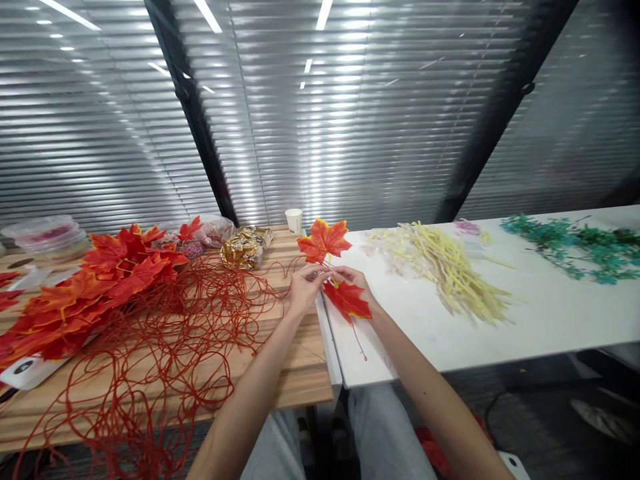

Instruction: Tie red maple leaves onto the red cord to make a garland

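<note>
Above the seam between two tables, my left hand (306, 287) and my right hand (354, 279) meet with fingertips pinched together. Between them they hold artificial maple leaves by the yellowish stems. One orange-red maple leaf (325, 241) points away from me, just beyond the fingers. A second red maple leaf (349, 300) hangs below, partly covered by my right hand. Thin red cord runs into the fingers from the left, and a short end (361, 343) with a small loop dangles over the white table. Exactly what each fingertip pinches is too small to make out.
On the wooden table (295, 380) lies a tangle of red cord (165, 340), spilling over its front edge, beside a heap of maple leaves (115, 273). Gold foil packaging (246, 247) and a paper cup (294, 221) stand behind. The white table (400, 333) bears yellow strips (455, 273) and green sprigs (585, 247).
</note>
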`<state>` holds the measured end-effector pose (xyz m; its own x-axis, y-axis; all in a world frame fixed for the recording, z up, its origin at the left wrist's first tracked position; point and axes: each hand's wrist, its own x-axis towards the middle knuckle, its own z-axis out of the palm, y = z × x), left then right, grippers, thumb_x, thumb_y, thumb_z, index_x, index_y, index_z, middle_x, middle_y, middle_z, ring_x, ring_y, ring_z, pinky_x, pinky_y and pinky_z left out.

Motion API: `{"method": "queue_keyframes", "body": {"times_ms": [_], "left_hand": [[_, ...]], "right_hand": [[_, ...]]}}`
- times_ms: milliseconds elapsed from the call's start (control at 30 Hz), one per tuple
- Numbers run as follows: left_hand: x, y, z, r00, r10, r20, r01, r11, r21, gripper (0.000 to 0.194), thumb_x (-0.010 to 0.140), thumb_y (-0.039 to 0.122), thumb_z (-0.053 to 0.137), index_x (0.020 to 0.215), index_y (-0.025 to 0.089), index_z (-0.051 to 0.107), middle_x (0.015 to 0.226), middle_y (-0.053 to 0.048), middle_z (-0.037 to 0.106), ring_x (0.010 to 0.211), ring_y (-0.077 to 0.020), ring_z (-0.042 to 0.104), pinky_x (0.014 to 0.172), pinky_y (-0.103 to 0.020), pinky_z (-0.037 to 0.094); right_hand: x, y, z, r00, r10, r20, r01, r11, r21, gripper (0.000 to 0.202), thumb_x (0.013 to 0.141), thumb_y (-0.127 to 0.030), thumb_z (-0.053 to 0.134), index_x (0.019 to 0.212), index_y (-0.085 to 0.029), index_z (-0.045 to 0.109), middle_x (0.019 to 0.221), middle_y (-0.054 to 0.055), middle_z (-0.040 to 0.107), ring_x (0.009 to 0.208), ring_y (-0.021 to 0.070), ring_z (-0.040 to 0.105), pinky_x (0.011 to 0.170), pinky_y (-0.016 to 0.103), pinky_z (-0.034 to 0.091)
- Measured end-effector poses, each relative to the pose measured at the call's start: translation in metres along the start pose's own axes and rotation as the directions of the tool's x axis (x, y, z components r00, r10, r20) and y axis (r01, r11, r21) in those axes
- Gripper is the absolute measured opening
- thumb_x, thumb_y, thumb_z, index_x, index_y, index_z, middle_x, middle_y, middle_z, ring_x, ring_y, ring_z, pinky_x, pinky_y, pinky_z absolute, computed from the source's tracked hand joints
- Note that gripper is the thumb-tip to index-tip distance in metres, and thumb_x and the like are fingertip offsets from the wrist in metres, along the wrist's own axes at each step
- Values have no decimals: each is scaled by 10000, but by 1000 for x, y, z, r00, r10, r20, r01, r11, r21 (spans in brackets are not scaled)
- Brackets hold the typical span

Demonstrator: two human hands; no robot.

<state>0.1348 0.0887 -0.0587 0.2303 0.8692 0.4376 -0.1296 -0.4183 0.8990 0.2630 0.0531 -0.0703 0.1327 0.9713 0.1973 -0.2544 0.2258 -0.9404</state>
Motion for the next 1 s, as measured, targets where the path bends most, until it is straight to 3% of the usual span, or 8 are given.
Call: {"method": "queue_keyframes", "body": {"times_ms": [267,600,733,900,1000], "left_hand": [[-2,5,1,995,-95,-11,94,995,-35,213,640,326,673,759,149,678,734,-34,629,467,-59,482,426,-193,392],[-1,3,-1,992,-110,-69,109,994,-16,219,624,336,675,727,143,666,693,-23,620,528,-88,518,450,-196,408],[-1,6,-1,995,-74,-59,74,997,-8,175,638,303,658,707,142,647,703,-24,628,587,-98,549,529,-206,435],[-4,11,0,979,-200,-29,195,972,-130,155,644,281,628,697,145,575,615,16,572,484,-72,491,452,-187,395],[-5,13,2,985,-171,-6,169,977,-133,125,660,262,604,685,149,556,629,21,564,502,-69,493,464,-183,401]], "right_hand": [[3,4,-5,1000,14,14,-15,999,49,217,639,-374,696,760,-201,646,718,-1,641,601,135,564,598,274,432],[1,2,-2,998,-64,14,65,997,-42,184,665,-349,686,776,-203,671,759,12,641,714,144,558,716,281,418],[0,2,0,998,-62,29,62,998,-17,182,661,-344,690,772,-201,676,754,13,639,713,144,552,722,289,422],[0,0,3,999,-38,23,38,999,-1,162,651,-334,699,746,-205,680,759,10,638,724,140,542,732,291,420],[-1,0,2,999,-32,21,32,999,-2,167,647,-333,703,749,-203,681,760,13,637,719,140,539,730,294,421]]}}
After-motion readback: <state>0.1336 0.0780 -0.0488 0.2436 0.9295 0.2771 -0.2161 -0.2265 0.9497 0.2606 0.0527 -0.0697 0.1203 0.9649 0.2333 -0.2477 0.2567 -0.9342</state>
